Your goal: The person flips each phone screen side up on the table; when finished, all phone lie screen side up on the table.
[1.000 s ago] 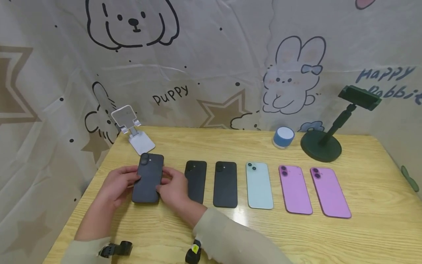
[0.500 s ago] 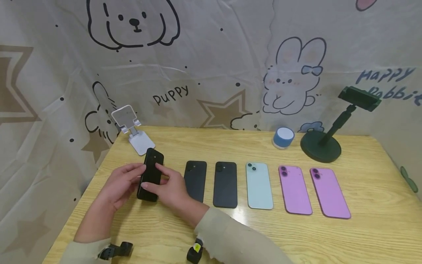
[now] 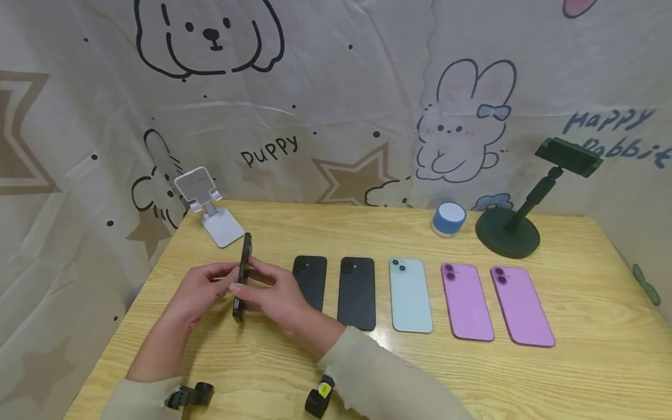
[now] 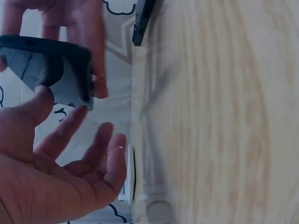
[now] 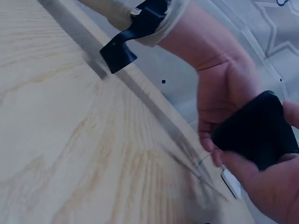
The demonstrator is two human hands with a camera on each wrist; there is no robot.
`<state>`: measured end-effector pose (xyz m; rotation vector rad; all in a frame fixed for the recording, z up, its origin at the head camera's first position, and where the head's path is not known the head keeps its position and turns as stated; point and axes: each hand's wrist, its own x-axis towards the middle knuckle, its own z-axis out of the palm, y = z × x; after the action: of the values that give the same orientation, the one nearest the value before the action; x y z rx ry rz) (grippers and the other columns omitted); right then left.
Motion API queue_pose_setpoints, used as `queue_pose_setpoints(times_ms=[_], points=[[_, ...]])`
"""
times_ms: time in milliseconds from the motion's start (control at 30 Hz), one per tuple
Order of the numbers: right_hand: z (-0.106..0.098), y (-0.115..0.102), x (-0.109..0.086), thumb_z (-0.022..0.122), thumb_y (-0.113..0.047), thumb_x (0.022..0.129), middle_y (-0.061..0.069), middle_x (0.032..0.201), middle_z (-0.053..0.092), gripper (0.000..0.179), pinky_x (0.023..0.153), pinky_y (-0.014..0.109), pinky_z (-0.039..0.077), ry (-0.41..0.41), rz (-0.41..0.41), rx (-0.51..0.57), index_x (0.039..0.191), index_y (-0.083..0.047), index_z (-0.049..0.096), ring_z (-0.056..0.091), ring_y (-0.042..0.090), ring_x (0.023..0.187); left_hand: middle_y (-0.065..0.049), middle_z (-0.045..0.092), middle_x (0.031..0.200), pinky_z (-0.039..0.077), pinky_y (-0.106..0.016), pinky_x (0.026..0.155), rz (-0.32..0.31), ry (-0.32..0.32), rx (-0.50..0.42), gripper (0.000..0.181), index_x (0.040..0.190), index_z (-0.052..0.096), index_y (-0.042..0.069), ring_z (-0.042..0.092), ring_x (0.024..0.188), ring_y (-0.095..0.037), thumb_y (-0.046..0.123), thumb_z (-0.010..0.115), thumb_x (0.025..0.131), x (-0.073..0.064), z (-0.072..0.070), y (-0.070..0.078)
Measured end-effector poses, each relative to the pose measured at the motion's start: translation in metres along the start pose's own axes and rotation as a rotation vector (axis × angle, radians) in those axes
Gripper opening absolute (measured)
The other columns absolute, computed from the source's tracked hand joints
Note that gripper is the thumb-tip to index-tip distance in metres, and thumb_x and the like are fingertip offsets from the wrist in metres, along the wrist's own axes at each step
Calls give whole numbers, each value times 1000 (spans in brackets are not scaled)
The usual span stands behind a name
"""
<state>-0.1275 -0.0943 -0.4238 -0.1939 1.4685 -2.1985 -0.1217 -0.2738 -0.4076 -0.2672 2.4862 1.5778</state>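
Observation:
A black smartphone (image 3: 244, 256) is held up above the left part of the table, turned nearly edge-on in the head view. My left hand (image 3: 206, 291) pinches it from the left; in the left wrist view, the thumb and index finger touch the phone (image 4: 70, 86) while the other fingers stay off it. From the other side my right hand (image 3: 278, 294) grips it, the thumb on the edge towards me. The right wrist view shows a dark face of the phone (image 5: 257, 133) between both hands. Two black phones lie closest, one (image 3: 311, 277) partly behind my right hand, the other (image 3: 357, 294) beside it.
To their right lie a pale green phone (image 3: 410, 297) and two pink ones, a nearer pink phone (image 3: 467, 303) and a farther pink phone (image 3: 523, 306). Along the back stand a white phone stand (image 3: 223, 227), a blue-and-white cylinder (image 3: 448, 219) and a dark green clamp stand (image 3: 508, 232).
The held phone has rotated from showing its camera back to standing edge-on. My right hand has shifted slightly along with it. The phones on the table stay put.

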Motion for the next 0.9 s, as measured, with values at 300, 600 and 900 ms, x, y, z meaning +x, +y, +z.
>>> queue_pose_setpoints(times_ms=[300,600,900], points=[[-12,-3,-1,64,-5,98,10,112,63,34,73,46,58,-42,-10,-23,131,-10,67,71,32,87,-21,61,121,55,-32,82,-23,28,-132,62,140,51,-8,65,97,-18,33,68,97,1,6,0],[-14,11,-4,76,-2,88,2,94,64,40,58,33,58,227,-122,-349,126,-8,68,70,13,74,-20,59,126,53,-28,81,-53,-7,-130,55,145,47,-5,61,101,-18,14,67,97,7,1,-5],[-13,15,-6,79,7,80,2,109,58,67,59,27,56,276,-99,-465,141,-6,54,65,11,80,-16,63,118,51,-27,78,-72,7,-103,52,144,47,-3,61,97,-18,9,66,96,10,2,-10]])
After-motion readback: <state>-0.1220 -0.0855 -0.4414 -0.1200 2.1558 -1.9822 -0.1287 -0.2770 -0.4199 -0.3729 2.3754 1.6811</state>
